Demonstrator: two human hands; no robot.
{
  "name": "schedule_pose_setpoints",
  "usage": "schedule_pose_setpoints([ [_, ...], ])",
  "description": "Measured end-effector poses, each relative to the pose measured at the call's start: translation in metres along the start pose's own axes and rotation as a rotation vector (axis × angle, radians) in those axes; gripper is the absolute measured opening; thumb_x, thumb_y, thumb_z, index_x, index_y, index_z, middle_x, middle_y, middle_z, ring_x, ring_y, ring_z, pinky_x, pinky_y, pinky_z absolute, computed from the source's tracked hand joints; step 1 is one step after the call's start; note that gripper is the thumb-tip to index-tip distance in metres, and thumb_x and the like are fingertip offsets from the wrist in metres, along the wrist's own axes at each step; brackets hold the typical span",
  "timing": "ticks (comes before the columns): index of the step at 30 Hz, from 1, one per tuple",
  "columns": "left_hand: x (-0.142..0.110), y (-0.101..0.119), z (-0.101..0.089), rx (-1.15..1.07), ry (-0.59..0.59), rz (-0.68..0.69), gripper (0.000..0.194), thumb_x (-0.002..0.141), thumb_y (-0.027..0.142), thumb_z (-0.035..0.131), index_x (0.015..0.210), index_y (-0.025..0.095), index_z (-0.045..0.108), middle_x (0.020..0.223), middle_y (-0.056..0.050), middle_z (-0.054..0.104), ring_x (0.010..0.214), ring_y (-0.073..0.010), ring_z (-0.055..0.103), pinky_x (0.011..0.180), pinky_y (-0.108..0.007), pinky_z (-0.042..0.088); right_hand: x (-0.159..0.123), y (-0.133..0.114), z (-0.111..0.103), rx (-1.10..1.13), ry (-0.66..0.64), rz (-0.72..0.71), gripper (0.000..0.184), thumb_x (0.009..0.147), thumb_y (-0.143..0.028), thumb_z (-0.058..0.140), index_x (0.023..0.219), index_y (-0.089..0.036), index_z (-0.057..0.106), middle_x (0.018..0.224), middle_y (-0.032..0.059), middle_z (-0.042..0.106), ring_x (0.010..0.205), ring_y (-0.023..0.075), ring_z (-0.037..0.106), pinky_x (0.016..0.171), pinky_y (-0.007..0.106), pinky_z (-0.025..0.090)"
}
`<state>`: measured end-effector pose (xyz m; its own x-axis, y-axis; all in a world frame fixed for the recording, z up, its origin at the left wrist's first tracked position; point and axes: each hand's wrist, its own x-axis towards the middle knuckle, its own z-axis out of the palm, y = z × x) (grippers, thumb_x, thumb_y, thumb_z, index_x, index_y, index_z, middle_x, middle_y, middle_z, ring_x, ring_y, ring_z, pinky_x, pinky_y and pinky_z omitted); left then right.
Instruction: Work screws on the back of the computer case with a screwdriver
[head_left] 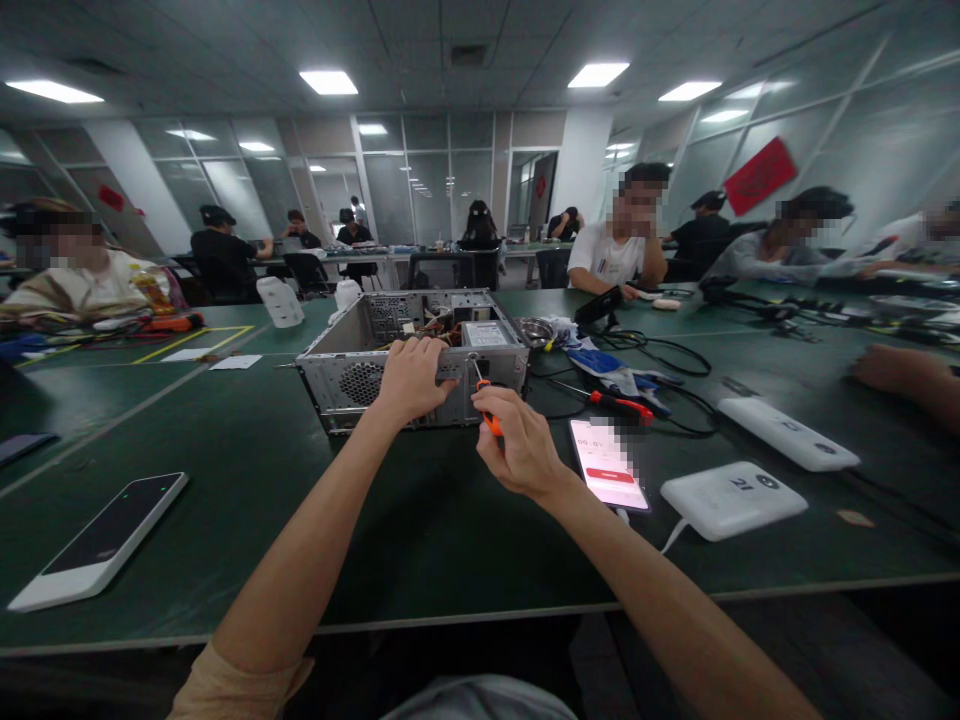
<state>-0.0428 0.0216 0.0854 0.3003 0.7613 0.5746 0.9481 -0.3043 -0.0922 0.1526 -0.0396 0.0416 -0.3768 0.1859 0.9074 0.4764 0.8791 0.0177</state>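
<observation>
An open grey computer case (352,372) lies on the dark green table (420,520), its back panel toward me. My left hand (411,380) rests on the top edge of that panel, fingers curled over it. My right hand (517,445) is closed round an orange-handled screwdriver (486,400), whose shaft points up at the panel's right side near the power supply (486,335). Whether the tip touches a screw is too small to see.
A lit phone (609,464) and a white power bank (731,497) lie right of my right hand. A red-handled screwdriver (621,405), cables and a metal bowl (537,332) sit beyond. A white-edged device (101,540) lies at the left. Other people sit around the tables.
</observation>
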Motion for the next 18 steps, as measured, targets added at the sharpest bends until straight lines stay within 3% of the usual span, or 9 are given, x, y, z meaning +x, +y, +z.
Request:
schedule_pose_setpoints([
  [5, 0.0002, -0.0008, 0.0004, -0.03, -0.01, -0.001, 0.043, 0.086, 0.039, 0.062, 0.123, 0.017, 0.06, 0.121, -0.016, 0.067, 0.113, -0.0353, 0.057, 0.098, -0.049, 0.039, 0.0014, 0.0014, -0.0042, -0.091, 0.01, 0.059, 0.034, 0.098, -0.017, 0.052, 0.131, -0.021, 0.055, 0.122, 0.0122, 0.071, 0.114, 0.021, 0.069, 0.092, 0.034, 0.058],
  [12, 0.0002, -0.0015, 0.0009, -0.04, -0.007, 0.004, 0.047, 0.085, 0.04, 0.065, 0.124, 0.015, 0.059, 0.122, -0.016, 0.066, 0.116, -0.0348, 0.056, 0.1, -0.047, 0.038, 0.0043, 0.0007, -0.0077, -0.184, 0.112, 0.01, 0.014, 0.096, -0.02, 0.062, 0.109, -0.021, 0.066, 0.112, 0.0099, 0.074, 0.099, 0.0185, 0.072, 0.084, 0.029, 0.057],
  [15, 0.0001, -0.0013, 0.0007, -0.038, -0.008, -0.004, 0.046, 0.085, 0.04, 0.065, 0.124, 0.016, 0.059, 0.122, -0.015, 0.066, 0.116, -0.0346, 0.056, 0.1, -0.047, 0.038, 0.0056, 0.0018, -0.0083, -0.23, 0.146, 0.036, 0.005, 0.095, -0.023, 0.065, 0.098, -0.019, 0.066, 0.096, 0.0086, 0.072, 0.086, 0.0178, 0.068, 0.076, 0.028, 0.055],
  [18, 0.0004, -0.0015, 0.0006, -0.039, -0.008, -0.006, 0.046, 0.085, 0.04, 0.066, 0.124, 0.017, 0.058, 0.123, -0.015, 0.067, 0.117, -0.0344, 0.056, 0.1, -0.047, 0.038, 0.0082, 0.0008, -0.0094, -0.299, 0.11, 0.113, 0.011, 0.095, -0.028, 0.064, 0.088, -0.02, 0.065, 0.085, 0.0062, 0.065, 0.078, 0.0177, 0.061, 0.071, 0.03, 0.051],
])
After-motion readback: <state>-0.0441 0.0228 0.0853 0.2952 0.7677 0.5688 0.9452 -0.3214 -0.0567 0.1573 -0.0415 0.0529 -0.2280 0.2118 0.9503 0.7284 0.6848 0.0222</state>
